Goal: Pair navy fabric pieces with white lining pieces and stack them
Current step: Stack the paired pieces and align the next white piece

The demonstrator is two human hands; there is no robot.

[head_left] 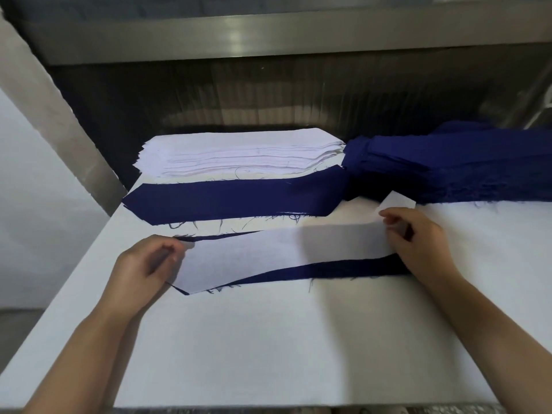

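Note:
A white lining piece (268, 252) lies skewed over a navy fabric piece (343, 268) in the middle of the table. My left hand (146, 264) pinches their pointed left end. My right hand (418, 237) pinches the lining's right end, whose corner sticks up. Behind them a navy-topped stack (233, 198) lies flat. A pile of white lining pieces (239, 156) sits further back, and a heap of navy pieces (448, 168) is at the back right.
The white table (268, 348) has its left edge beside a slanted metal post (50, 115). A metal shelf rail (268, 34) runs overhead at the back. The table's front edge is close to my arms.

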